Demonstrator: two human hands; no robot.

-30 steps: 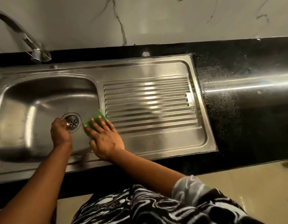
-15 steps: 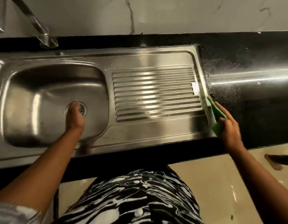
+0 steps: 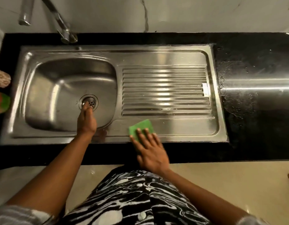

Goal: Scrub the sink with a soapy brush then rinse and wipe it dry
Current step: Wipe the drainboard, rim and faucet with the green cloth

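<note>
A steel sink (image 3: 156, 54) with a basin on the left and a ribbed drainboard (image 3: 165, 91) on the right is set in a black counter. My right hand (image 3: 150, 150) presses a green scrub pad (image 3: 141, 126) flat with straight fingers on the front strip of the drainboard. My left hand (image 3: 86, 120) reaches into the basin, its fingers curled, with the fingertips at the round drain (image 3: 88, 101). Whether it holds anything cannot be seen. The curved tap (image 3: 59, 18) stands at the back left.
The black counter (image 3: 257, 111) to the right of the sink is wet with droplets. At the far left edge sit a speckled object (image 3: 2, 78) and a green and red item (image 3: 2, 101). A marble wall rises behind. Beige floor lies below the counter edge.
My right hand has swept the green pad from the right rim of the drainboard back left along its front strip. My left hand has stayed at the drain. The view has pulled back.
</note>
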